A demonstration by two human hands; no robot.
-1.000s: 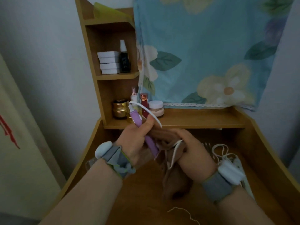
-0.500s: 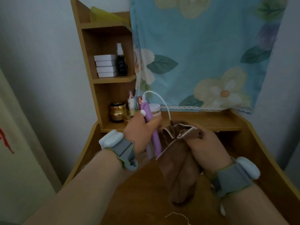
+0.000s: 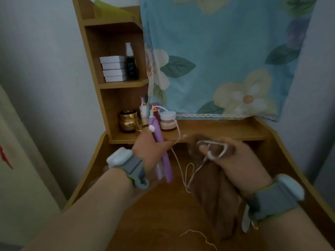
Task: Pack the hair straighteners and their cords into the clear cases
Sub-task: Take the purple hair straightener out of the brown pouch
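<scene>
My left hand (image 3: 151,147) grips a purple hair straightener (image 3: 162,147) upright around its middle, over the left side of the wooden desk (image 3: 159,211). Its white cord (image 3: 178,160) leaves the top end, arcs down and runs in loose loops to my right hand (image 3: 233,158). The right hand pinches a loop of that cord against the mouth of a brown cloth pouch (image 3: 219,200), which hangs down from the fingers to the desk. No clear case is in view.
A wooden shelf unit (image 3: 112,87) at the back left holds white boxes (image 3: 113,68), a dark spray bottle (image 3: 131,64), a gold jar (image 3: 127,120) and cosmetic jars. A blue floral cloth (image 3: 226,51) hangs behind. A loose white thread (image 3: 197,236) lies near the front.
My right hand has moved right and now pinches a loop of the white cord at the pouch mouth. The cord hangs lower between my hands. The left hand keeps the straightener.
</scene>
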